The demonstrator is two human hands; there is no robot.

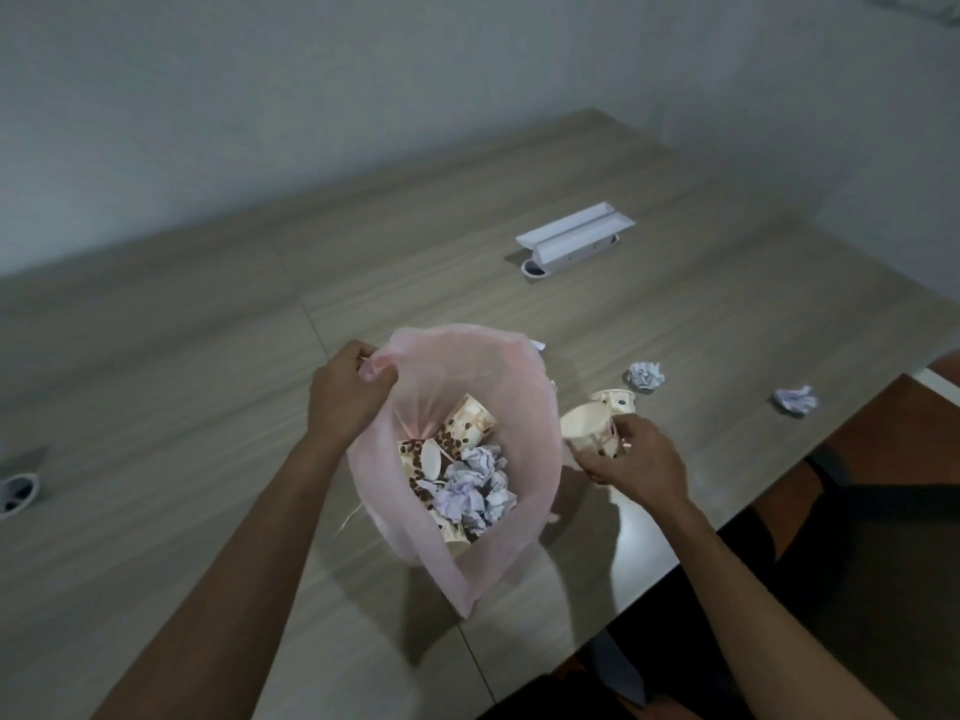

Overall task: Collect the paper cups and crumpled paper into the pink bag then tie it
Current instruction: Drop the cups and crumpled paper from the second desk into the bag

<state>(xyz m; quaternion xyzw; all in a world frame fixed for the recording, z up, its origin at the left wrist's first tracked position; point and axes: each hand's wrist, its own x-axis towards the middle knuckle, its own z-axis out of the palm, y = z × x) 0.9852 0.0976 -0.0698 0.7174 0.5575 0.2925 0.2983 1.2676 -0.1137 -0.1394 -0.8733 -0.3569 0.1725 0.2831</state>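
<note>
The pink bag (524, 407) stands open on the wooden table (208, 407). My left hand (345, 392) grips its left rim and holds the mouth wide. Inside lie several bean-patterned paper cups (467, 420) and crumpled paper balls (475, 491). My right hand (639, 459) holds a paper cup (587, 428) just right of the bag, its mouth tilted toward the bag. Another cup (618, 400) stands on the table right behind it. Two crumpled papers lie farther right, one (644, 375) near the cups and one (795, 400) by the table edge. A bit of paper (537, 346) peeks out behind the bag.
A white cable box with its lid open (576, 236) sits in the table farther back. A round cable grommet (18, 493) is at the far left. The table's right edge runs diagonally near my right arm; dark floor and a dark seat lie beyond it.
</note>
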